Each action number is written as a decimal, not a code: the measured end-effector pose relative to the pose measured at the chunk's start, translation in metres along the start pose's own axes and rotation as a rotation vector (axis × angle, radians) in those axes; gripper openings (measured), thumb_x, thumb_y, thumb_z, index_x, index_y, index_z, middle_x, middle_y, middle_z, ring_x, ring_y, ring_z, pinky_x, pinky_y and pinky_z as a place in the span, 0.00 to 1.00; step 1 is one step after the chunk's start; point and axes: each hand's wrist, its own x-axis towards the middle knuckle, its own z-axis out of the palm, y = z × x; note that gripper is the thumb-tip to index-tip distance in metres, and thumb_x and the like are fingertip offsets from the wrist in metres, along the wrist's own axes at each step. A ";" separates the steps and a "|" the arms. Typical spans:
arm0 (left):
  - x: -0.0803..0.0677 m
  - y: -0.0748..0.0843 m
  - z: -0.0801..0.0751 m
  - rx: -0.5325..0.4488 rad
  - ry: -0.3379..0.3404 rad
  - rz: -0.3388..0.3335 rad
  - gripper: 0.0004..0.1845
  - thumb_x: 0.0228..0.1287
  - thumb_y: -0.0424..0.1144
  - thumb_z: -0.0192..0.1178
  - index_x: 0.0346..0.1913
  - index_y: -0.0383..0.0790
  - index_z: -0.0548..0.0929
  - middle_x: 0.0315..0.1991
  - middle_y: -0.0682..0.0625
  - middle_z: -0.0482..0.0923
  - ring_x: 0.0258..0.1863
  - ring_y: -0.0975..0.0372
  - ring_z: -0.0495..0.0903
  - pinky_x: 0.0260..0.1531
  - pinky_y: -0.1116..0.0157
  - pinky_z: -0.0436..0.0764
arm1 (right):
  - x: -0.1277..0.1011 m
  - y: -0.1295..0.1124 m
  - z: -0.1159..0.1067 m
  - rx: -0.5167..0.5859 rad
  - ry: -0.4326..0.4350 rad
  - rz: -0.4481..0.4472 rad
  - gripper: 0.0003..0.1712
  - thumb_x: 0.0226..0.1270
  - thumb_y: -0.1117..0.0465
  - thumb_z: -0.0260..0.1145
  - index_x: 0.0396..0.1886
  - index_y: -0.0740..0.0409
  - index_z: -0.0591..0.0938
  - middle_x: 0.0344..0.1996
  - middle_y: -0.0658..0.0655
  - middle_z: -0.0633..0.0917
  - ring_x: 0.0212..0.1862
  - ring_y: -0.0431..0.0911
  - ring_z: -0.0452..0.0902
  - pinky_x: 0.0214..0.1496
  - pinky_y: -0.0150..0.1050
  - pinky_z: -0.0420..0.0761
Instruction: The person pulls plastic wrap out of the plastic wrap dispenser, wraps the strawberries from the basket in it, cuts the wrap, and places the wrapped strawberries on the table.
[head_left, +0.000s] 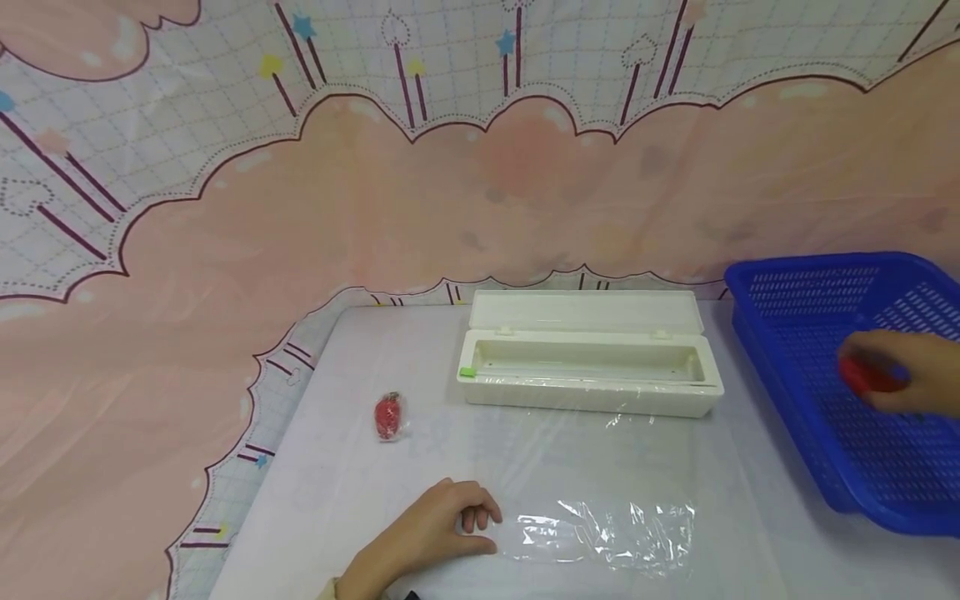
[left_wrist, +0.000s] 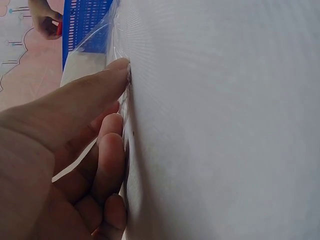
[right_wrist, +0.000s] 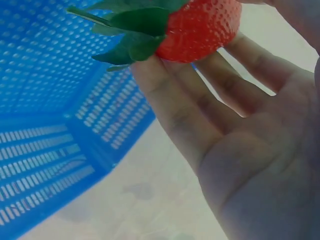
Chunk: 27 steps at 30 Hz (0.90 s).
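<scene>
- Nearest, between six and seven o'clock from the middle of the head view, the left hand [head_left: 431,533] is resting low over the white desk [head_left: 315,500]; its fingers are bending loosely with the thumb standing apart, and in the left wrist view the thumb tip is touching the edge of the clear film.
- At five o'clock, just beyond those fingertips, the cling film [head_left: 637,537] is lying in a crinkled, shining sheet on the desk; its far part is too transparent to trace surely.
- Between seven and eight o'clock, a film-wrapped strawberry [head_left: 387,417] is lying alone on the desk, well apart from the left hand.
- At three o'clock, the right hand [head_left: 915,367] is hovering over the basket, its fingers and thumb pinching a bare strawberry.
- That bare strawberry [right_wrist: 205,30] is showing glossy red flesh, its green leaves pointing toward nine o'clock in the right wrist view.
- Below it, between three and four o'clock, the blue plastic basket [head_left: 787,425] is standing with slotted sides.
- At four o'clock, left of the basket, the white cling film dispenser [head_left: 592,398] is sitting with its lid [head_left: 585,312] swung back, a green tab [head_left: 467,372] showing near its left end.
- Farthest, toward twelve o'clock, a printed backdrop [head_left: 420,200] is hanging, pink clouds and blue stars covering it.
</scene>
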 end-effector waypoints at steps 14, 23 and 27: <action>0.000 -0.002 0.001 0.005 0.012 0.010 0.12 0.54 0.45 0.75 0.40 0.53 0.84 0.27 0.67 0.74 0.27 0.79 0.71 0.39 0.76 0.68 | 0.011 -0.049 -0.019 -0.013 0.052 0.005 0.32 0.42 0.68 0.81 0.51 0.66 0.79 0.36 0.54 0.82 0.34 0.41 0.74 0.29 0.36 0.82; 0.000 -0.004 0.003 -0.011 0.002 0.007 0.12 0.54 0.46 0.75 0.40 0.54 0.84 0.28 0.68 0.74 0.27 0.79 0.71 0.39 0.75 0.68 | 0.019 -0.077 -0.027 0.011 0.020 0.015 0.32 0.46 0.65 0.80 0.53 0.67 0.79 0.40 0.58 0.82 0.36 0.45 0.77 0.33 0.45 0.86; 0.000 -0.005 0.004 -0.004 0.012 0.021 0.12 0.54 0.46 0.75 0.40 0.53 0.84 0.28 0.68 0.74 0.27 0.79 0.71 0.39 0.75 0.68 | 0.023 -0.092 -0.029 0.042 0.026 -0.001 0.31 0.48 0.64 0.79 0.54 0.66 0.79 0.41 0.57 0.82 0.37 0.45 0.77 0.35 0.44 0.86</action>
